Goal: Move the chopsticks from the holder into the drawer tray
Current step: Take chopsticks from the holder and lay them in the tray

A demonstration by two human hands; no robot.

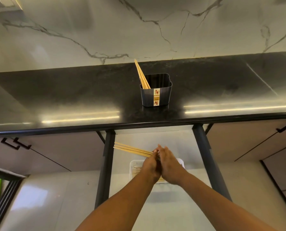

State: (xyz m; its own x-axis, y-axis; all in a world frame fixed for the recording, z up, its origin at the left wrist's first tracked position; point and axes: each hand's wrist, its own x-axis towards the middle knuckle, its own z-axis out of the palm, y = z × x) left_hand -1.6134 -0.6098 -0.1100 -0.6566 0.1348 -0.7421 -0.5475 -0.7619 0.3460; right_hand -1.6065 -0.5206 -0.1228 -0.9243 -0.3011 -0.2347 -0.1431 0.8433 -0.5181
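Glossy black surface [55, 90] under a veined marble wall [89, 30] carries the dark holder [156, 93] at centre, a few chopsticks [141, 75] leaning inside. Low centre, over the white drawer tray [135, 165], the left hand [151, 165] grips a chopstick bundle [132, 150]; the right hand [169, 165] lies flat alongside, fingers straight.

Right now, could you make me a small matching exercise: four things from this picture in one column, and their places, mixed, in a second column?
Things:
1. dark holder
2. chopstick bundle
3. white tray
4. leaning chopsticks

Places:
A. inside the open drawer
B. standing in the holder
C. on the black counter
D. between the hands, above the drawer

Pairs: 1-C, 2-D, 3-A, 4-B
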